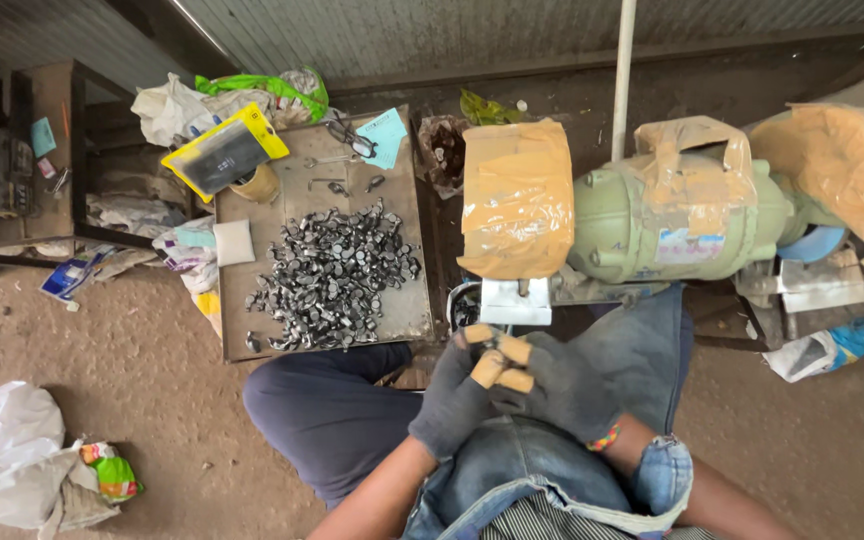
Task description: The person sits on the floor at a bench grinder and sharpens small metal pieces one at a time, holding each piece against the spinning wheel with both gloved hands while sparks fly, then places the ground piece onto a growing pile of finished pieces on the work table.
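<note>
My dark-gloved left hand (457,400) and right hand (562,385), taped fingertips pressed together, pinch a small dark metal piece (493,343) at 6 o'clock below the green bench grinder (672,215); I judge it stiff, light, best gripped by its edges.

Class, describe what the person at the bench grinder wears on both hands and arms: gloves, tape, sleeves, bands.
Both the left hand and the right hand wear dark grey knitted gloves. Several fingers are wrapped in tan tape. A multicoloured beaded wristband sits at the right wrist. The forearms are bare, with no sleeves reaching them.
</note>
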Demonstrator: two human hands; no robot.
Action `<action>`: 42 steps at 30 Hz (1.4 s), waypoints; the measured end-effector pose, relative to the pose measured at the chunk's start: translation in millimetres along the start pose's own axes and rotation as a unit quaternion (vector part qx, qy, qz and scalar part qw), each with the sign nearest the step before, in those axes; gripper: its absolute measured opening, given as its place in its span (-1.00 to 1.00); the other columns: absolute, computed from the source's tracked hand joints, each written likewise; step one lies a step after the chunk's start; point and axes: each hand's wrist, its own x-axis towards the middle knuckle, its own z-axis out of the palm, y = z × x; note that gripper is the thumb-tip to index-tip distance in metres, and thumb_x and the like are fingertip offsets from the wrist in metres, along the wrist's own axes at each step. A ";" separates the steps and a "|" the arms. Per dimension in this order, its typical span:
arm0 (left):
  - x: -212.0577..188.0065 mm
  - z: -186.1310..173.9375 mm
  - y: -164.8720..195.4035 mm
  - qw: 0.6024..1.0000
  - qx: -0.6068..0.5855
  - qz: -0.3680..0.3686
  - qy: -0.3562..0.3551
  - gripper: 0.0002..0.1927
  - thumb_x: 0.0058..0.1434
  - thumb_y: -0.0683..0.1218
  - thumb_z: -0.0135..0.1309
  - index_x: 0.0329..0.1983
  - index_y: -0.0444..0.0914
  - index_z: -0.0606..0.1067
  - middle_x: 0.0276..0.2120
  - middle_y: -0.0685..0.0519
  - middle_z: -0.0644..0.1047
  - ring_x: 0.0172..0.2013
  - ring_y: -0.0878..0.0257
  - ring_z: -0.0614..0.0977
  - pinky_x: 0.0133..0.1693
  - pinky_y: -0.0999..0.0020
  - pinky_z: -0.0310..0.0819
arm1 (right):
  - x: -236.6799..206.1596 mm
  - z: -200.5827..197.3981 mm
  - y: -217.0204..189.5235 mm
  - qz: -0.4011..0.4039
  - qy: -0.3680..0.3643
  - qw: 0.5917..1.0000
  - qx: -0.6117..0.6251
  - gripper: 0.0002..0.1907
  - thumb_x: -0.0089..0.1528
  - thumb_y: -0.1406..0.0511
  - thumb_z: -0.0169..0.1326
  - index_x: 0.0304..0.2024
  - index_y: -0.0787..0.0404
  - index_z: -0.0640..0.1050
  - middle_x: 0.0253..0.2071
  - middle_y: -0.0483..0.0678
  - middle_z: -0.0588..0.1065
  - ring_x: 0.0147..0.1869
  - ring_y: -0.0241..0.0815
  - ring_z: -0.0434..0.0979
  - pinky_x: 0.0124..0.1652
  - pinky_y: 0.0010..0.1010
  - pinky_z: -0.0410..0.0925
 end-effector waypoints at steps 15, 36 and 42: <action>88.6 -13.3 74.5 0.745 0.608 0.259 -0.091 -0.73 0.17 0.03 0.25 -0.13 -0.18 0.64 -0.13 -0.09 0.63 -0.08 -0.10 0.65 -0.04 0.03 0.53 | 19.9 6.6 32.5 0.251 0.089 0.962 -0.063 -0.66 0.06 0.14 0.35 -0.21 0.19 0.68 -0.39 0.08 0.51 -0.28 0.07 0.54 -0.26 -0.12 0.34; 13.7 -63.6 45.4 0.604 0.689 0.373 -0.148 -0.67 0.07 -0.02 0.10 -0.07 -0.13 0.58 0.07 -0.06 0.54 0.11 -0.05 0.55 0.10 0.03 0.43 | -9.3 29.2 6.9 0.153 -0.011 0.986 -0.058 -0.73 0.12 0.27 0.16 -0.12 0.10 0.66 -0.34 0.00 0.51 -0.26 0.02 0.56 -0.27 -0.17 0.38; 59.4 -142.3 44.1 0.535 0.842 0.062 0.024 -0.47 0.04 -0.12 0.07 0.14 -0.28 0.45 0.04 -0.15 0.48 -0.04 -0.09 0.55 -0.11 0.04 0.49 | -20.5 73.8 26.2 0.247 -0.106 0.960 -0.078 -0.62 0.10 -0.01 0.20 -0.21 0.09 0.65 -0.29 -0.01 0.56 -0.25 0.09 0.57 -0.29 -0.11 0.40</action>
